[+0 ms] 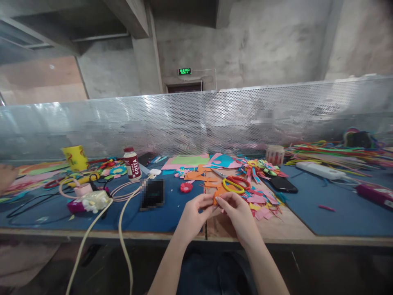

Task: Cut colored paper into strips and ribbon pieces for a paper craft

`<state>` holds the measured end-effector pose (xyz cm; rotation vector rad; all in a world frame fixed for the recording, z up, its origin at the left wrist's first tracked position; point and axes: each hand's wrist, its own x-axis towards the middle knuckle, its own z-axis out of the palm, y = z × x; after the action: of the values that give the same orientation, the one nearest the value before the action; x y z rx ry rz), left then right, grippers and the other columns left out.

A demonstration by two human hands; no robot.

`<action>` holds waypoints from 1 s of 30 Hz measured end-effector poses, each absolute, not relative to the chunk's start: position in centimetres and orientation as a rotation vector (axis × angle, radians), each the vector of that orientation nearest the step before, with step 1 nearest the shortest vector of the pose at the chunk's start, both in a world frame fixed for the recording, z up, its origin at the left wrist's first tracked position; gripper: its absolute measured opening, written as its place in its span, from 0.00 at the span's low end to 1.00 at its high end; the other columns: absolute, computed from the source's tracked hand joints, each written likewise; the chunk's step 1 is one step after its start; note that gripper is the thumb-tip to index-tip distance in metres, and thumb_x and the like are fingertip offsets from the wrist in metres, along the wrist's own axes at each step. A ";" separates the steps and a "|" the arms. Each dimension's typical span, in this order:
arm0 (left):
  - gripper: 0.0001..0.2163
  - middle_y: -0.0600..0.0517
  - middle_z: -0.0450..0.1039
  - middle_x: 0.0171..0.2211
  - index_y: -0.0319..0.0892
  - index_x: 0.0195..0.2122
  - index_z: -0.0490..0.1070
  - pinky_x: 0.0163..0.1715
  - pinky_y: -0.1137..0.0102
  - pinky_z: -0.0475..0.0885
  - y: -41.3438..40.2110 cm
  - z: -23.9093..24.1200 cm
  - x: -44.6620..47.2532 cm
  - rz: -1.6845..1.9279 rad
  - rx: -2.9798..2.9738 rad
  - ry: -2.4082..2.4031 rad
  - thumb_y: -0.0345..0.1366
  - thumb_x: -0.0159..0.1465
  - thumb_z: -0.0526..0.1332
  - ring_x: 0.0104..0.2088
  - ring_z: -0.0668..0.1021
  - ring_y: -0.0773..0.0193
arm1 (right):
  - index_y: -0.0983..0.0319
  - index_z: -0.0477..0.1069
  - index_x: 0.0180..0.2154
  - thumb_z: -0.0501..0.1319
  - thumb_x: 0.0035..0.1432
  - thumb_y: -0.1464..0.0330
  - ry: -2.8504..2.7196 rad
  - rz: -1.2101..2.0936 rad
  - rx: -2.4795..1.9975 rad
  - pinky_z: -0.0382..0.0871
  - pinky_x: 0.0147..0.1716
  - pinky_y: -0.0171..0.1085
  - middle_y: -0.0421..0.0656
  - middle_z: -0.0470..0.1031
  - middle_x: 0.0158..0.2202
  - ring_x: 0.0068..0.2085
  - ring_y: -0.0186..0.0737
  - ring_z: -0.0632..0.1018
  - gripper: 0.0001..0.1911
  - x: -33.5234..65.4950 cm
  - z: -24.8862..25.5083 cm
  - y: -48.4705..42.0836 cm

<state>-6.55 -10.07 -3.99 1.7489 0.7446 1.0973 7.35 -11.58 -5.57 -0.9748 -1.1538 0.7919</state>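
Note:
My left hand [196,213] and my right hand [238,211] meet above the table's front edge, fingertips pinched together. Between them is a small piece of orange paper [215,198], partly covered by the fingers. A thin greyish thing shows under the fingertips, too small to name. Just beyond my right hand lie scissors with yellow and red handles [232,189], blades pointing away to the left. Cut orange paper strips [196,176] are spread behind my hands. A small red paper flower [186,187] rests on the blue mat to the left.
Paper scraps [264,205] and finished paper flowers [256,166] lie to the right, near a black phone [283,184]. A white power strip [321,170] is farther right. Leftward stand a Costa bottle [131,164], a yellow cup [75,158] and cables [123,213]. Another person's hand [6,178] appears far left.

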 end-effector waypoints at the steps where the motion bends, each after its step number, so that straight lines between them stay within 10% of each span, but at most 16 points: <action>1: 0.13 0.47 0.74 0.44 0.40 0.44 0.69 0.46 0.68 0.69 -10.0 -4.0 -6.6 1.092 1.738 0.736 0.34 0.57 0.60 0.45 0.75 0.59 | 0.63 0.68 0.27 0.63 0.47 0.59 -1.149 0.792 -0.971 0.59 0.25 0.32 0.39 0.69 0.25 0.26 0.33 0.67 0.13 7.3 -5.6 -11.6; 30: 0.10 0.46 0.76 0.38 0.38 0.40 0.71 0.41 0.66 0.70 -10.2 -3.6 -6.8 1.042 1.712 0.707 0.35 0.58 0.59 0.38 0.77 0.59 | 0.60 0.69 0.27 0.60 0.52 0.60 -1.284 0.526 -1.019 0.63 0.29 0.36 0.42 0.68 0.31 0.31 0.38 0.71 0.10 7.3 -5.5 -12.1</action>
<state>-6.84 -10.25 -3.58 1.7123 0.7065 1.0418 7.33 -12.12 -5.50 -1.0193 -1.2837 0.5260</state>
